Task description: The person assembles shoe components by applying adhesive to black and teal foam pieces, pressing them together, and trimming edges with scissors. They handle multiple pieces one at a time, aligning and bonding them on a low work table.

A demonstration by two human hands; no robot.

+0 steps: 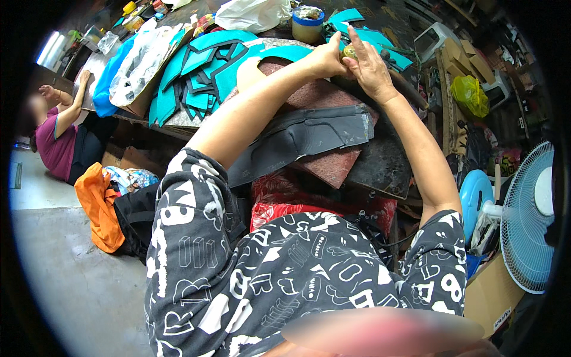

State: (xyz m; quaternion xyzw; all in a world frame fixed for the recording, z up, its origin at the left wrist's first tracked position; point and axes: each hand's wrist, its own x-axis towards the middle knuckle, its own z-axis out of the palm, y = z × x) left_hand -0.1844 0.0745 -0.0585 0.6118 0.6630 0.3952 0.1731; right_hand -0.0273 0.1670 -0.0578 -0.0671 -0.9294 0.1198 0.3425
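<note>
Both of my arms reach to the far side of the worktable. My left hand (pixel 328 59) is closed, its thumb pointing up and its other fingers mostly hidden. Close beside it, my right hand (pixel 370 70) is open with the fingers stretched upward. A small yellowish round thing (pixel 350 53) shows between the two hands; its kind is too small to tell. Teal sheet pieces (pixel 363 37) lie just beyond my hands. Nearer to me, a black cut panel (pixel 309 134) rests on a reddish speckled board (pixel 333 163).
A pile of teal and black cut pieces (pixel 205 71) lies left of my arms. Behind stand a tub (pixel 307 27) and a white plastic bag (pixel 253 13). A fan (pixel 526 217) is at the right. Another person (pixel 59 134) sits at the far left.
</note>
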